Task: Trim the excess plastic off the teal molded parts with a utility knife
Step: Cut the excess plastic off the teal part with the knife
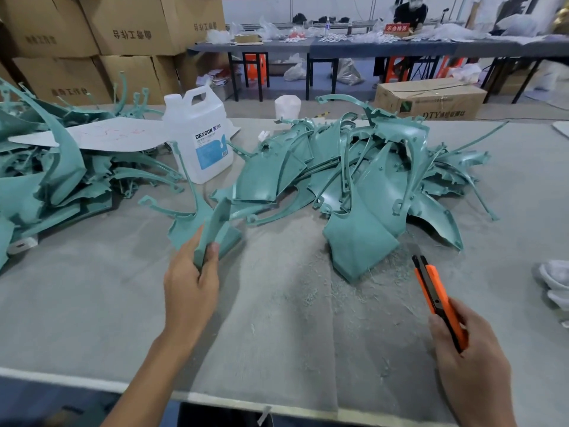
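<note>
The left hand (191,282) has its fingers (211,257) curled round the lower end of a teal part (215,223), thumb on its face. A thin curved rib rises beyond. The right hand (471,349) has its fingers (438,329) wrapped round an orange knife (437,300), tip pointing away. Between the hands lies open grey, felt-like tabletop (277,340), littered with fine teal shavings (341,288). Beyond the right fingers lies a tangled pile (369,180) of smooth, matte, curved shells. Left of the left fingers is a second pile (46,180). A white jug (200,140) stands between them. The tabletop's near edge runs below both wrists.
</note>
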A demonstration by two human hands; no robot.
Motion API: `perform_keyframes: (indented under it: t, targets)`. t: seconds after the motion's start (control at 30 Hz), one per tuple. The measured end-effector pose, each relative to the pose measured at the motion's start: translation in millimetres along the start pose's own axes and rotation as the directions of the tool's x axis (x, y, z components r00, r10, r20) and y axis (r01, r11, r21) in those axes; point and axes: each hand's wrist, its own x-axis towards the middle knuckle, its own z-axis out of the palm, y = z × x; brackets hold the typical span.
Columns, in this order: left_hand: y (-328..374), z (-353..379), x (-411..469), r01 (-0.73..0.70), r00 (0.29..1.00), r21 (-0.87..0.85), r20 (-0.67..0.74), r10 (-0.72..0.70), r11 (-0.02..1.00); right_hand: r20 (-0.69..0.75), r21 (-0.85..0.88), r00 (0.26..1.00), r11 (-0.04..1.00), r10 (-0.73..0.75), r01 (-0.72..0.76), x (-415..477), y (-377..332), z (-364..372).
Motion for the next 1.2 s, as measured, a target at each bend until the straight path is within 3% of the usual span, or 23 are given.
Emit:
perform_keyframes:
  t: [0.1,0.17,0.3,0.43,0.67,0.8,1.2]
  targets:
    - [15.0,-5.7,-14.4,0.050,0.995,-0.120,-0.075,-0.059,0.991,0.014,0.057,0.997,0.996,0.074,-0.074,0.7,-0.6,-2.2]
    - [20.3,-11.4,-17.3,0.015,0.996,-0.122,-0.082,-0.025,0.992,0.026,0.078,0.996,0.993,0.083,-0.084,0.1,-2.3,-2.8]
    - [32.9,-18.7,-22.8,0.089,0.996,-0.273,0.056,-0.076,0.958,0.067,0.117,0.997,0.992,0.048,-0.056,-2.9,-13.0,-4.8]
    - [37.9,-13.0,-45.6,0.101,0.964,-0.283,0.264,-0.024,0.954,0.224,0.136,0.974,0.991,-0.042,0.011,-15.8,-41.6,-7.0]
    - [37.1,-10.0,-42.6,0.137,0.943,-0.227,0.329,-0.056,0.964,0.474,0.230,0.822,0.946,-0.315,0.230,-43.4,-119.2,-19.7]
    - [42.4,-13.4,-42.8,0.051,0.929,-0.163,0.370,0.013,0.985,0.460,0.229,0.763,0.891,-0.454,0.392,-50.6,-145.5,-22.8]
    - [60.1,-20.2,-40.8,-0.110,0.918,-0.097,0.372,0.138,0.989,0.327,0.115,0.696,0.758,-0.640,0.642,-25.1,-154.1,-34.4]
